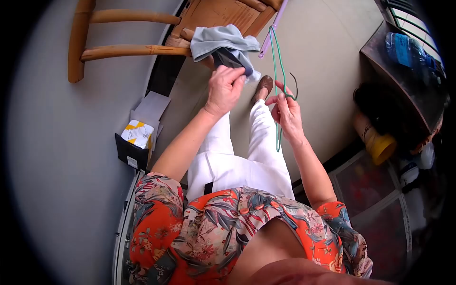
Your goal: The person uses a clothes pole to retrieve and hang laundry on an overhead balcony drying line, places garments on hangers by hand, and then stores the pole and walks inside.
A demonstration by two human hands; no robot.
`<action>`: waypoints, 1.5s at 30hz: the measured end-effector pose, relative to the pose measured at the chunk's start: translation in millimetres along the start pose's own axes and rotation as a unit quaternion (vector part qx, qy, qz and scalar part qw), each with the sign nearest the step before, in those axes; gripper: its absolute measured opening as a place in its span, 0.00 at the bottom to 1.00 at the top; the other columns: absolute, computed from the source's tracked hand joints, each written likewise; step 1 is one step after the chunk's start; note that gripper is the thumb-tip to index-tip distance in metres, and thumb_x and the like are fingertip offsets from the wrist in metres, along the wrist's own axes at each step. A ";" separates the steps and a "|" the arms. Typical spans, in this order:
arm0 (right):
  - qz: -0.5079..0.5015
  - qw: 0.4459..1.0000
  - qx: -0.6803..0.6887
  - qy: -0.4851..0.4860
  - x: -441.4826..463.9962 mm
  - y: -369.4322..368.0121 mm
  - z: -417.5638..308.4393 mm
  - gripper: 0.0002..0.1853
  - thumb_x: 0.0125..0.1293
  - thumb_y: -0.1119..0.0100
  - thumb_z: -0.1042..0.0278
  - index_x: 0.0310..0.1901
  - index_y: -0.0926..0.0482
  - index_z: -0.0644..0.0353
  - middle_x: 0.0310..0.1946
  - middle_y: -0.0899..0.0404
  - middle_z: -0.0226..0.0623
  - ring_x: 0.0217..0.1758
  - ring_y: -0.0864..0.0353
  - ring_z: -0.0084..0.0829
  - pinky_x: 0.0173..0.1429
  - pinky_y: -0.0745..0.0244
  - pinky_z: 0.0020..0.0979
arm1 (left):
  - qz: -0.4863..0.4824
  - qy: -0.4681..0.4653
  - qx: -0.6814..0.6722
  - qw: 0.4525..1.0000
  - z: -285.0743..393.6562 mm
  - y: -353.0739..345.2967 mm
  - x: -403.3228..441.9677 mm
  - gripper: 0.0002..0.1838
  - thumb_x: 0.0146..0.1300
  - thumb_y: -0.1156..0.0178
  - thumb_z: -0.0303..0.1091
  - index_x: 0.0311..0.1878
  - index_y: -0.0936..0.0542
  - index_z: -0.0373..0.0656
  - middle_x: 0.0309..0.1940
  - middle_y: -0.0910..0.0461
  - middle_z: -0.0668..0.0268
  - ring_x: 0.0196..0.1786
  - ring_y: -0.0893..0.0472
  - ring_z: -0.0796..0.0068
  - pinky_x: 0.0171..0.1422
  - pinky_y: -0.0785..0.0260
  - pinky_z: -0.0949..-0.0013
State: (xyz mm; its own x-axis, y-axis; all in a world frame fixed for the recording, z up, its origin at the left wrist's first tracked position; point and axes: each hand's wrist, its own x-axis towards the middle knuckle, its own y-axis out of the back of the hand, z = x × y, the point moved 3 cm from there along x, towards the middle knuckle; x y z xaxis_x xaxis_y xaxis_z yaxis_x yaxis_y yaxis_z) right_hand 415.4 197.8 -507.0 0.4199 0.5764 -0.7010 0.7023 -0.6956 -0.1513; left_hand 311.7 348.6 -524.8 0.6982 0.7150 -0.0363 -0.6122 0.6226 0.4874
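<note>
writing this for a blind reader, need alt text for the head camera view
A left hand grips a pale blue cloth by a bamboo chair, while the right holds a green hanger. White trousers and a floral top show below.

We see a grey wall [57, 142] at 9 o'clock, a bamboo chair [118, 51] at 11, a barred window [411, 22] at 2.
</note>
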 end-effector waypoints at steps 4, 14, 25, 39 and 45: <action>-0.009 0.994 -0.095 0.047 5.3 8.8 36.8 0.15 0.62 0.46 0.68 0.49 0.30 0.62 0.29 0.27 0.24 0.26 0.35 0.13 0.28 0.36 0.17 | -0.152 0.069 -0.138 0.976 22.2 -64.6 -71.5 0.13 0.53 0.44 0.24 0.43 0.26 0.37 0.27 0.23 0.59 0.33 0.23 0.69 0.36 0.32 0.70; 0.000 0.998 0.026 -0.051 -113.1 51.3 -10.8 0.06 0.60 0.45 0.71 0.38 0.25 0.62 0.26 0.26 0.25 0.22 0.31 0.11 0.20 0.40 0.13 | -0.234 0.287 -0.332 0.868 12.1 -105.7 -162.1 0.24 0.54 0.42 0.31 0.55 0.34 0.40 0.31 0.24 0.68 0.30 0.23 0.78 0.34 0.31 0.77; -0.031 0.992 0.112 0.041 -167.1 66.0 -47.6 0.05 0.56 0.41 0.74 0.34 0.26 0.62 0.25 0.28 0.28 0.16 0.37 0.13 0.17 0.44 0.15 | -0.148 0.185 0.052 0.970 -9.9 -94.6 -97.6 0.34 0.40 0.32 0.37 0.56 0.31 0.55 0.52 0.31 0.59 0.55 0.31 0.59 0.57 0.37 0.62; 0.115 0.992 0.021 0.040 -120.2 163.9 -23.8 0.02 0.56 0.45 0.75 0.31 0.26 0.57 0.21 0.30 0.19 0.15 0.43 0.09 0.18 0.51 0.13 | -0.005 0.216 -0.266 0.939 -10.1 15.7 -26.2 0.17 0.46 0.55 0.13 0.34 0.20 0.39 0.28 0.23 0.69 0.29 0.26 0.83 0.36 0.32 0.81; 0.128 0.988 -0.083 0.031 -110.2 179.9 13.0 0.08 0.60 0.44 0.65 0.38 0.23 0.58 0.22 0.31 0.18 0.16 0.44 0.08 0.18 0.52 0.14 | -0.063 0.137 -0.334 0.931 50.5 17.8 -26.9 0.14 0.48 0.52 0.15 0.35 0.21 0.37 0.30 0.22 0.70 0.33 0.25 0.82 0.40 0.33 0.81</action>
State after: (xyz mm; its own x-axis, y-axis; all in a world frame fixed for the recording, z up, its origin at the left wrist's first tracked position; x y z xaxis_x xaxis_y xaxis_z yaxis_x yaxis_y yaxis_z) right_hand 488.1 3.6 -466.0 0.6269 0.4190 -0.6568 0.6508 -0.7451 0.1459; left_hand 300.7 324.4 -471.1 0.7153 0.6206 -0.3213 -0.6898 0.7006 -0.1825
